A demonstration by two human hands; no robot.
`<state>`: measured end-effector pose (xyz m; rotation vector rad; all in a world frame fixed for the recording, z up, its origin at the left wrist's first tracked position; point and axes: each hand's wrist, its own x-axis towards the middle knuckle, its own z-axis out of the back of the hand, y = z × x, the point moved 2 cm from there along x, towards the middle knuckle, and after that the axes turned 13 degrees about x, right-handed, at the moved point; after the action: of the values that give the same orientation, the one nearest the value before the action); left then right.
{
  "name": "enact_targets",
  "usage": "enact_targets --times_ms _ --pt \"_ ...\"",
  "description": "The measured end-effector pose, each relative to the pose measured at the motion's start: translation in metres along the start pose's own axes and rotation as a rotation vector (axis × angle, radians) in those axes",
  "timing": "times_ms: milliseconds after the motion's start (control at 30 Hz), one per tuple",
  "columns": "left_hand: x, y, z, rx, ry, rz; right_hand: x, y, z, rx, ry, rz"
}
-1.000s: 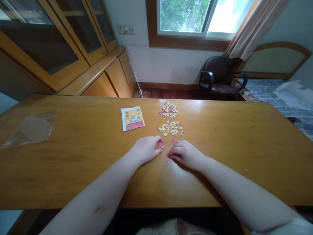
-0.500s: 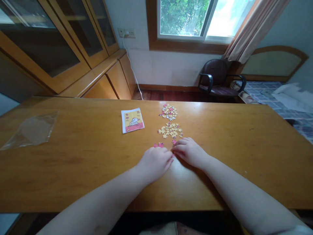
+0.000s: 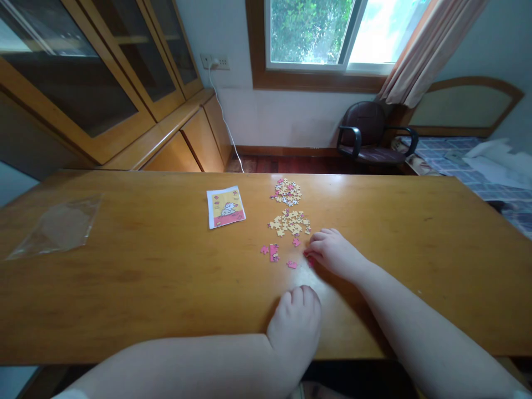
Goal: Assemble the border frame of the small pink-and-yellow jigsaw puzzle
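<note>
Drawing back, the left hand (image 3: 296,326) leaves pink pieces (image 3: 274,252) uncovered and reachable, the right hand (image 3: 333,252) curls beside others, and whether either grip is closed I cannot tell.

No text or numbers can be read.

A person's bare left hand (image 3: 296,327), fingers (image 3: 305,295) curled, bends forward from a bare forearm (image 3: 187,363) laid crosswise; the bare right hand (image 3: 334,254) reaches farther ahead, palm down, fingers bunched.
</note>
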<state>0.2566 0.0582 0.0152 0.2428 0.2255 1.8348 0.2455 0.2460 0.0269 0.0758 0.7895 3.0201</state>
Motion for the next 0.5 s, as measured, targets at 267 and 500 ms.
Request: enact_targets --times_ms 267,500 --pt "0.007 0.015 -0.013 -0.099 -0.005 0.026 -0.001 -0.008 0.013 -0.016 -0.014 -0.045" --pt "0.011 0.027 -0.01 -0.155 0.103 0.051 -0.002 -0.016 0.018 -0.033 -0.149 -0.105"
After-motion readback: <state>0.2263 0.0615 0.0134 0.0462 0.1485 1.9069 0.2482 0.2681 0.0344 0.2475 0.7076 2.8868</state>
